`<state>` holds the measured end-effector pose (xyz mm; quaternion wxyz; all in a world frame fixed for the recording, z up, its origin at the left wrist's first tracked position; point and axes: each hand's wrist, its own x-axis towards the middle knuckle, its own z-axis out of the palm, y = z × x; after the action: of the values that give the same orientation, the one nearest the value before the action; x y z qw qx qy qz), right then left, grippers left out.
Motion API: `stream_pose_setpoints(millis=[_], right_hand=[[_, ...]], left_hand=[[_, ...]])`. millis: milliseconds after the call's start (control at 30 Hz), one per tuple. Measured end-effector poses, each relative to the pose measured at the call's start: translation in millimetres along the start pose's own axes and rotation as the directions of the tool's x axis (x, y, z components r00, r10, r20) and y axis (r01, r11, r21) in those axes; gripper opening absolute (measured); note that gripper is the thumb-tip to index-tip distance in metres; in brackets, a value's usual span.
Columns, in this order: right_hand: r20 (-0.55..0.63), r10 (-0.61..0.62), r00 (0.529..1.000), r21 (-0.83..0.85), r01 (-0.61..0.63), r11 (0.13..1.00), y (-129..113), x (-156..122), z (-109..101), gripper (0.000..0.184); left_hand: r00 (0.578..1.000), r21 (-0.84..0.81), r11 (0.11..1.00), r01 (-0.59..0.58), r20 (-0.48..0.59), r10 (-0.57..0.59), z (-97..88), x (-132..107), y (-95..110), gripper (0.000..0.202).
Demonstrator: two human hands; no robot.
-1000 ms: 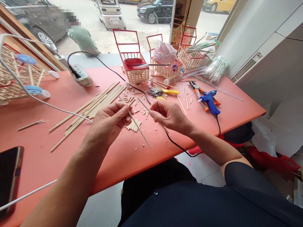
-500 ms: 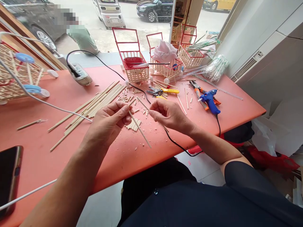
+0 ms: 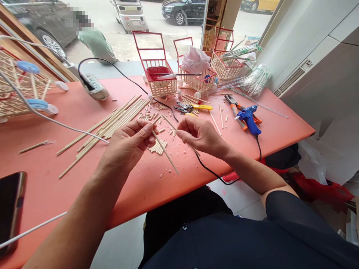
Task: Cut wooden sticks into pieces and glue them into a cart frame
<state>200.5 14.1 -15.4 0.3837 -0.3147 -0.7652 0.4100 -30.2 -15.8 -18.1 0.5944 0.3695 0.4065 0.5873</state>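
Note:
My left hand is closed, pinching a thin wooden stick that slants down to the right above the orange table. My right hand is closed as well, holding a second wooden stick that points up to the left. The two hands are close together over a small pile of short cut stick pieces. A long bundle of uncut sticks lies just left of my left hand.
A blue glue gun with a black cord, orange pliers and yellow-handled cutters lie beyond my right hand. Three stick-built carts stand at the back. A phone and a power strip are on the left.

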Motion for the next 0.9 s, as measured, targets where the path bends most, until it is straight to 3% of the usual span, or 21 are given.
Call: stream_pose_setpoints(millis=[900], right_hand=[[-0.008,-0.054,0.999,-0.013,0.053,0.998,2.0,-0.7,0.4,0.022]], left_hand=[[0.996,0.054,0.997,-0.053,-0.062,0.056,4.0,-2.1,0.3,0.03]])
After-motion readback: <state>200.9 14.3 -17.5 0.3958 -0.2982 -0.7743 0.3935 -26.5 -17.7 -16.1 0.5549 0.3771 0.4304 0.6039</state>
